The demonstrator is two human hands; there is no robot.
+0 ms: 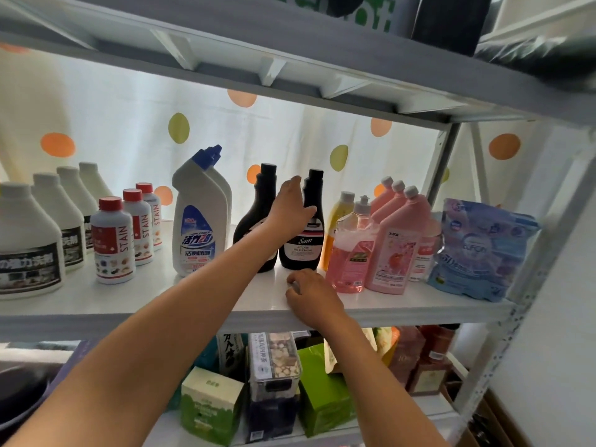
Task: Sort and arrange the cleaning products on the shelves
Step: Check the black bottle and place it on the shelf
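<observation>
Middle shelf [419,304], white, as we read it left to right: four white bottles with dark labels [27,240] in a receding row; three red-capped "STAIN" bottles [113,241]; two blue-capped angled-neck toilet cleaners [198,217]; two black bottles; one yellow bottle [337,221]; one clear bottle of pink liquid [351,250]; three pink bottles [398,240]; one blue pouch [480,250] at the far right.

Our left hand [292,209] reaches between the left black bottle [258,208] and the black "Sam" bottle [304,227], fingers and thumb wrapping the Sam bottle's neck.

Our right hand [311,298] rests on the shelf's front edge, fingers curled; we cannot tell whether it holds anything.
</observation>
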